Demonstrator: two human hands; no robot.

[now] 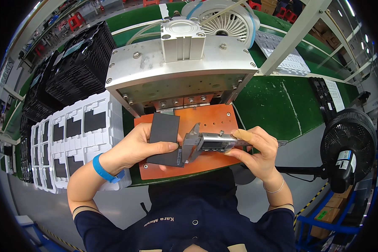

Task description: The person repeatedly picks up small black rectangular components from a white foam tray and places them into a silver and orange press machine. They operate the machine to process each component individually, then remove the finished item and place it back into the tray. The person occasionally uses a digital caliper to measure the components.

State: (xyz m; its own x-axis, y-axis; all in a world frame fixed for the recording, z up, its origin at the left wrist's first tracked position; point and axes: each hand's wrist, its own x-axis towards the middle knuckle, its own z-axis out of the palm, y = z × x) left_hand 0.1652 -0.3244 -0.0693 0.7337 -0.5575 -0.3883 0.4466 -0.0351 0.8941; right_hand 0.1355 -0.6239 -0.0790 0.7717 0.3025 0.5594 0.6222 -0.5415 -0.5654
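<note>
My left hand (140, 147) grips a flat black rectangular sheet (164, 128), thumb on its upper face and fingers beneath. In my right hand (259, 152) is a digital caliper (217, 143), pinched by its right end between thumb and fingers. A tan wrap covers one of those fingertips. The caliper's jaws (190, 145) point left and lie at the sheet's right edge; whether they clamp it I cannot tell. Both items are held above an orange base plate (206, 164) with small holes and screws, in front of a metal press fixture (180, 67).
White trays (77, 145) with black cut pieces are stacked at left, tall stacks of black trays (82, 63) behind them. A white fan (224, 25) stands beyond the fixture, a black fan (348, 147) at right. The bench has a green top (277, 101).
</note>
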